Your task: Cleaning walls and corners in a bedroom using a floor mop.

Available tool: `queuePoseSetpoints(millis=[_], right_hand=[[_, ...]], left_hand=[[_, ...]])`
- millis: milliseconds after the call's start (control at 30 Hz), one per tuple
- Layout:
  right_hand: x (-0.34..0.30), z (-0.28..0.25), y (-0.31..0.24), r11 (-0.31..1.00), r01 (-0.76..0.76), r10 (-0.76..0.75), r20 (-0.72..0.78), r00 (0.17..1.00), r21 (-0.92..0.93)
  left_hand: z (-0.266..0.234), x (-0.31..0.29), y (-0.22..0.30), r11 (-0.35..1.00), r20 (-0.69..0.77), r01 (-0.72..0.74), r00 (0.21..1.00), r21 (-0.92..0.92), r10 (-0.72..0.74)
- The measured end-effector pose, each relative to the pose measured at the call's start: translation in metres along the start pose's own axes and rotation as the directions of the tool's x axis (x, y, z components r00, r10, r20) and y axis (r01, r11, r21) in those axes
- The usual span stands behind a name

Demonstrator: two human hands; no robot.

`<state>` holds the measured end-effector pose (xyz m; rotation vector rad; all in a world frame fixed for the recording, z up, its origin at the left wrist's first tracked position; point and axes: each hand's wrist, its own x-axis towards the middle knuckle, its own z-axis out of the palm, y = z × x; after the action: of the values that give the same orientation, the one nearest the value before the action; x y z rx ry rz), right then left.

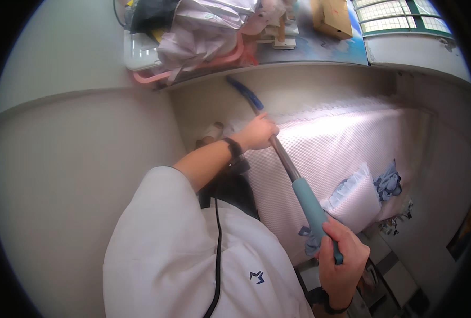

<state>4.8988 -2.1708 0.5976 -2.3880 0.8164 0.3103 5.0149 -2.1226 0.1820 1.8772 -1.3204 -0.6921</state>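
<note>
Both my hands are on a long-handled tool, a metal pole [285, 158] that slants across the view. My left hand [257, 132] closes round its bare shaft near the far end. Just past those fingers is a narrow blue end piece [246, 94]; I cannot tell what kind of head it is. My right hand [344, 258] wraps the near end of the thick teal grip [309, 204]. Below the pole lies a bed with a pale pink quilted cover [299, 130].
A pink-edged pillow [354, 199] and bunched blue-grey cloth [388, 181] lie on the bed. Beyond it, a shelf holds a pink-rimmed bin [156, 77] of crumpled packaging and a cardboard box [332, 18]. A plain wall [76, 196] stands close on the left. A barred window [397, 21] is at upper right.
</note>
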Motion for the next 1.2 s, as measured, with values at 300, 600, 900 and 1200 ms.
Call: queuePoseSetpoints(millis=[300,600,900,1200], right_hand=[[-0.05,0.01,0.045,0.938,0.346,-0.34,0.151,0.928,-0.012],[-0.126,0.02,0.138,0.869,0.482,-0.485,0.003,0.875,-0.112],[-0.116,0.088,0.179,0.842,0.53,-0.539,-0.099,0.837,-0.105],[-0.163,0.055,0.172,0.855,0.5,-0.477,0.173,0.862,-0.137]], left_hand=[[0.024,-0.104,0.022,0.976,0.002,0.2,0.98,0.088,-0.201],[0.083,-0.103,0.065,0.948,-0.297,0.304,0.917,0.093,-0.265],[0.129,-0.091,0.019,0.872,-0.271,0.477,0.859,0.112,-0.435],[0.143,-0.162,0.075,0.921,-0.081,0.297,0.955,0.252,-0.286]])
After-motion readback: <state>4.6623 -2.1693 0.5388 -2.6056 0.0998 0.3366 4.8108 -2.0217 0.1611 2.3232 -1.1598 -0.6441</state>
